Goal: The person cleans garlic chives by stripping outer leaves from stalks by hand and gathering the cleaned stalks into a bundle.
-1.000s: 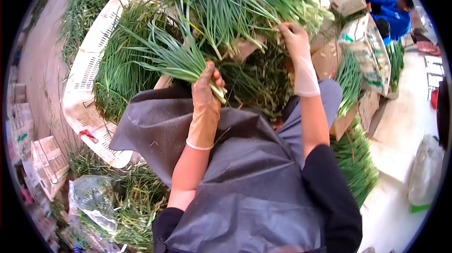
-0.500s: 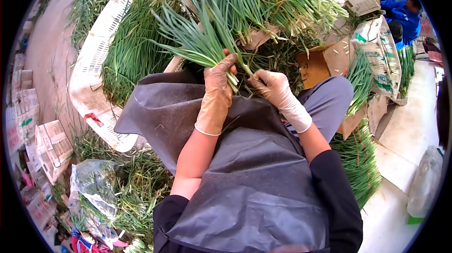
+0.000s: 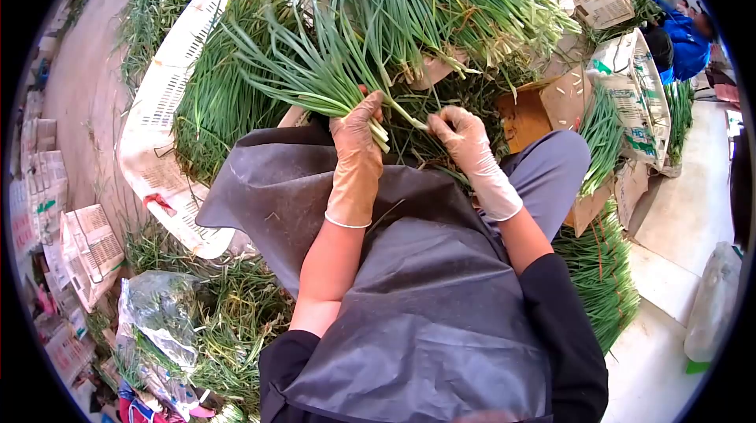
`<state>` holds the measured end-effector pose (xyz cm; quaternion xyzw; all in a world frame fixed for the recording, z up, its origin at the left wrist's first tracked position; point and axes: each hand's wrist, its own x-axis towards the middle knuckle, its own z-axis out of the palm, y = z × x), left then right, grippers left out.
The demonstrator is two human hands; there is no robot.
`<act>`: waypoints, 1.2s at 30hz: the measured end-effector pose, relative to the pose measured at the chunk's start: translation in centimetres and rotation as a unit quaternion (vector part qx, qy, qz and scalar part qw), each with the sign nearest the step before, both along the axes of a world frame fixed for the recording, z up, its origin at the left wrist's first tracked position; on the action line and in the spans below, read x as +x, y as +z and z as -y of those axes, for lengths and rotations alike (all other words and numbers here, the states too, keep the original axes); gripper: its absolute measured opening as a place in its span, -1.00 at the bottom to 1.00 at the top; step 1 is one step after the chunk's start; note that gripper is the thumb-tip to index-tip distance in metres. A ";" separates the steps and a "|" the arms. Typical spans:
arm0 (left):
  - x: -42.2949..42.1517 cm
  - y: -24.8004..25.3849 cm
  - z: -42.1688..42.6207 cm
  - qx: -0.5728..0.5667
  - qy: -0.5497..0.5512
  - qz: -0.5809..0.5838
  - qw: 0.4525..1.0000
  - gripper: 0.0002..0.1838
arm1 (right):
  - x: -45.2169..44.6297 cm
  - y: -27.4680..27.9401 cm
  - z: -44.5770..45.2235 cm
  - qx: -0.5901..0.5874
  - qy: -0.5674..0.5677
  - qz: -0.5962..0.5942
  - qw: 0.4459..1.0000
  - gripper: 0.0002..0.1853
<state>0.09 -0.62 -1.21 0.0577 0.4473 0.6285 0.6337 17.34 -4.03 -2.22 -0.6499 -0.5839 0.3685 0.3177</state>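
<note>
My left hand [image 3: 357, 133], in a tan-stained thin glove, is closed round a bunch of green onions [image 3: 311, 80]. Their leaves fan out up and to the left, and the pale root ends stick out below the fist. A single green onion stalk [image 3: 405, 113] slants down from the bunch to my right hand [image 3: 463, 142], gloved in white. Thumb and forefinger there are pinched together at the stalk's pale end. Below both hands, a dark apron [image 3: 425, 289] covers my lap.
A large heap of green onions [image 3: 441, 5] lies ahead, beside a white plastic basket [image 3: 150, 128] holding more. A cardboard box [image 3: 524, 120] stands right of my hands. Trimmings [image 3: 244, 313] litter the ground at left. A person in blue [image 3: 685, 45] sits at far right.
My left hand has shifted slightly left with the bunch. My right hand has moved a little to the right, along the stalk toward its pale end.
</note>
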 end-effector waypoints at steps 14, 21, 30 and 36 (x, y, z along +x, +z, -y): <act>1.7 -0.7 0.9 -0.061 -0.060 0.037 0.996 -0.82 | -5.9 2.0 -2.9 0.255 0.060 0.189 0.946 -0.87; -1.1 1.4 -0.4 0.032 0.039 0.051 0.997 -0.83 | -6.2 3.1 -7.2 0.014 0.001 0.263 0.965 -0.61; -1.5 0.5 0.1 -0.063 -0.029 0.032 0.997 -0.80 | -3.8 1.5 -5.3 -0.065 0.084 -0.075 0.991 -0.73; 0.1 -1.2 0.7 -0.133 -0.150 -0.061 0.978 -0.80 | -3.5 2.0 -0.5 -0.132 0.114 -0.081 0.981 -0.74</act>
